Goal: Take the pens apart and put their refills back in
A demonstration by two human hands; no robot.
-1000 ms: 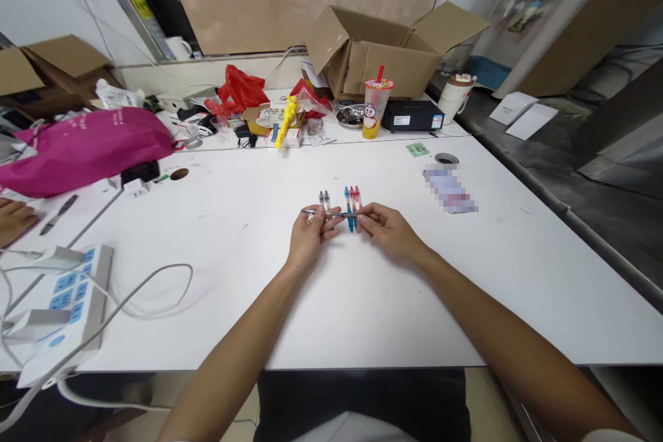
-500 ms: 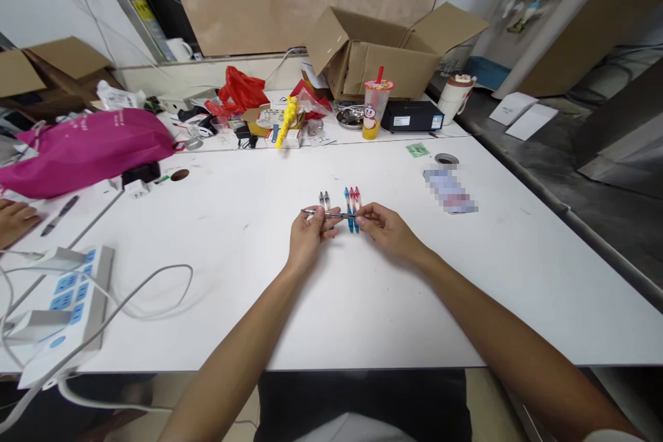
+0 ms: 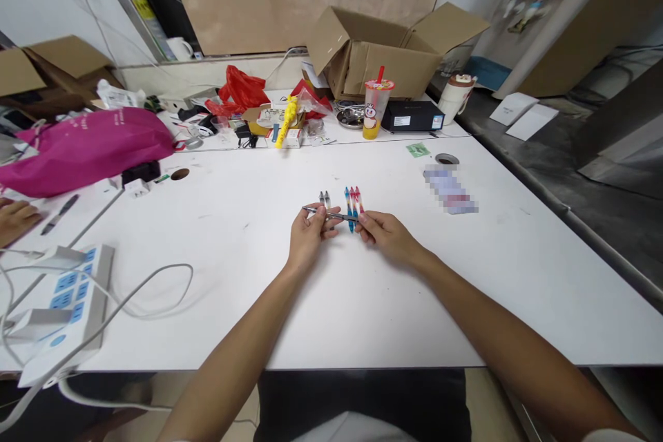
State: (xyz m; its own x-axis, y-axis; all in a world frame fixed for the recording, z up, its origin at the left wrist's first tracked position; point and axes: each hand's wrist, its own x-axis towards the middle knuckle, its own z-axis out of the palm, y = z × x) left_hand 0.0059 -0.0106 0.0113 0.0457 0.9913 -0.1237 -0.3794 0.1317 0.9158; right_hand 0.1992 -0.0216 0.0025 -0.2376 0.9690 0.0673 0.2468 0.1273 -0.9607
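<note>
A slim dark pen (image 3: 338, 215) is held level between my two hands, above the white table (image 3: 233, 318). My left hand (image 3: 309, 233) pinches its left part with thumb and fingers. The fingertips of my right hand (image 3: 386, 231) close on its right end. Just beyond the held pen lie a blue pen (image 3: 348, 200) and red-topped pens (image 3: 357, 197), side by side. To their left are two grey-and-clear pens (image 3: 324, 198), their lower parts hidden behind my left hand.
A pixelated phone-like object (image 3: 449, 191) and a tape roll (image 3: 446, 159) lie right. Along the back stand a drink cup (image 3: 373, 110), a black box (image 3: 413, 117) and an open carton (image 3: 388, 62). A power strip (image 3: 77, 304) and another person's hand (image 3: 16, 219) are left.
My right hand has shifted slightly down and right, and the right end of the held pen has dipped a little. My left hand has hardly moved.
</note>
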